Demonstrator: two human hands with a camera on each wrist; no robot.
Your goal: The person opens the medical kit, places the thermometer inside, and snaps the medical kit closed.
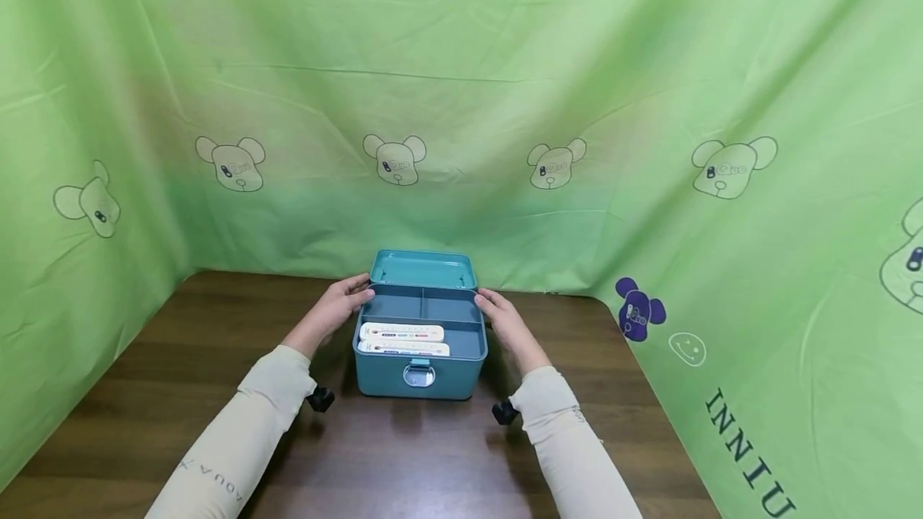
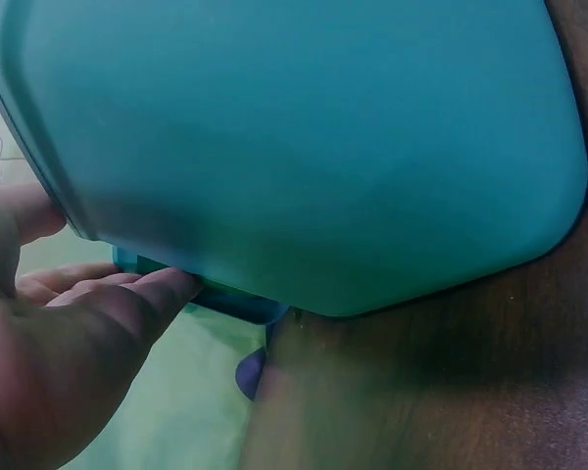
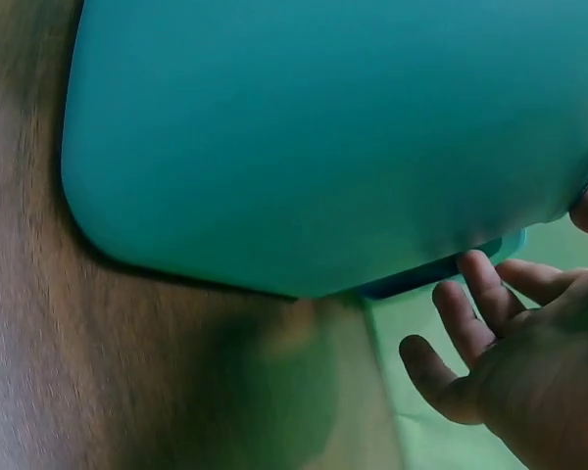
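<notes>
A teal storage box (image 1: 461, 379) stands on the table with its lid (image 1: 421, 269) raised at the back. Two small compartments lie along its rear and a longer one in front. Two slim white cases with coloured print, a rear case (image 1: 401, 332) and a front case (image 1: 404, 349), lie side by side in the front compartment. My left hand (image 1: 337, 311) holds the box's rear left corner, thumb at the rim and fingers behind. At the opposite corner, my right hand (image 1: 508, 327) holds the rim with its thumb, fingertips at the back and other fingers spread.
A metal clasp (image 1: 419, 373) sits on the box's front wall. The brown wooden table (image 1: 411, 471) ends at a green printed cloth (image 1: 461, 215), which hangs behind and along both sides. Black wrist mounts, left (image 1: 320, 400) and right (image 1: 505, 412), hang below my sleeves.
</notes>
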